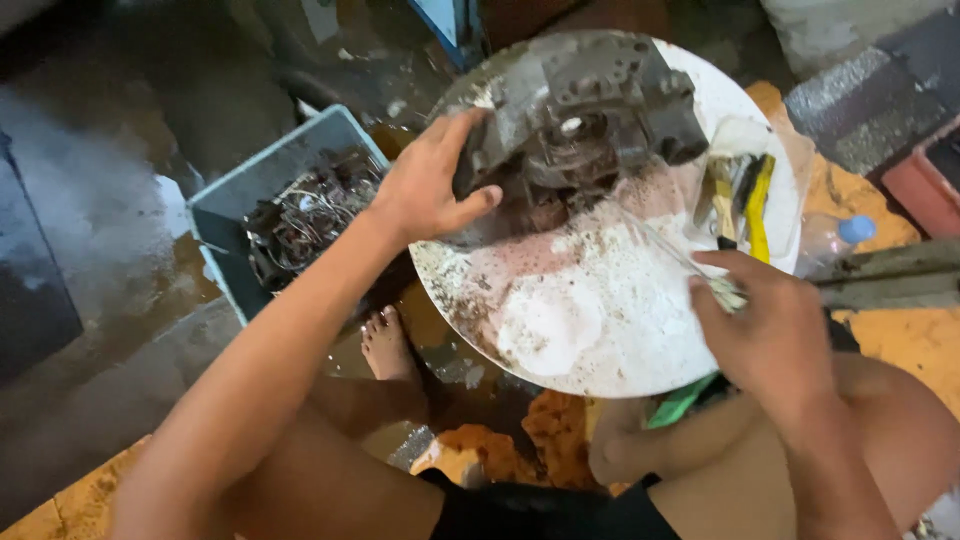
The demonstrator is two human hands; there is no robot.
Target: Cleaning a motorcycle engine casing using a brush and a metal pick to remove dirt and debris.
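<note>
Left hand (425, 190) steadies engine part (590, 120), upright in basin (600, 320).

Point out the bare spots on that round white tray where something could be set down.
The near half of the round tray is bare though wet and gritty, between the left hand and right hand. The far half is crowded: dark metal part, tools at the right rim.
</note>
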